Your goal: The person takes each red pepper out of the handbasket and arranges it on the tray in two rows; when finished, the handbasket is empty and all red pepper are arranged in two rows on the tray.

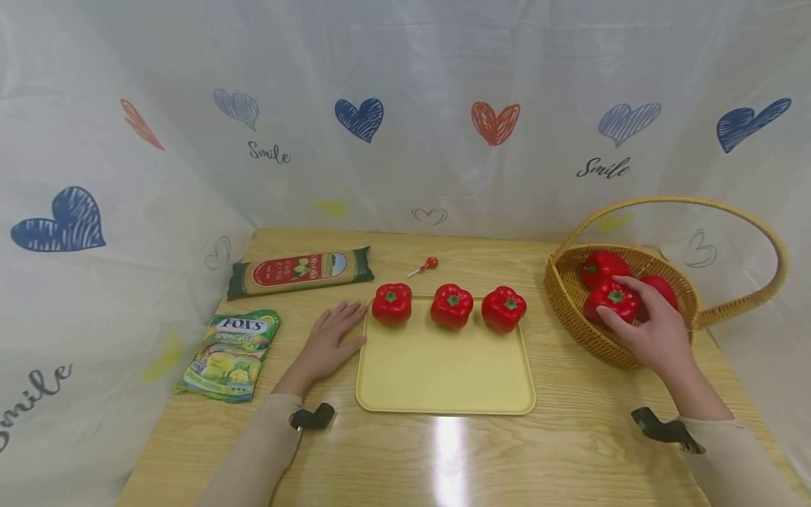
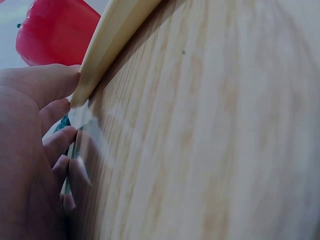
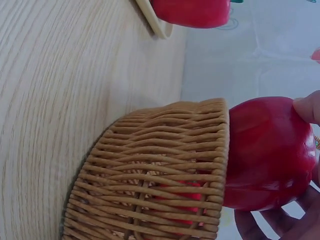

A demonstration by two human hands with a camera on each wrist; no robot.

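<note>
My right hand (image 1: 659,331) grips a red bell pepper (image 1: 612,301) at the wicker basket (image 1: 573,325), thumb on one side and fingers on the other. In the right wrist view that bell pepper (image 3: 270,152) shows just above the basket's rim. Two more red peppers lie in the basket, one at the back (image 1: 604,267) and one partly behind my fingers. My left hand (image 1: 329,341) rests on the table with fingers spread, thumb at the left edge of the yellow tray (image 1: 443,373). Three red bell peppers (image 1: 452,307) stand in a row along the tray's far side.
Behind the tray lies a red lollipop (image 1: 431,263). A long pasta-like packet (image 1: 300,272) and a green Fox's candy bag (image 1: 231,355) are on the left. The basket's tall handle (image 1: 684,202) arches up at the right. A heart-printed curtain (image 1: 405,176) surrounds the table.
</note>
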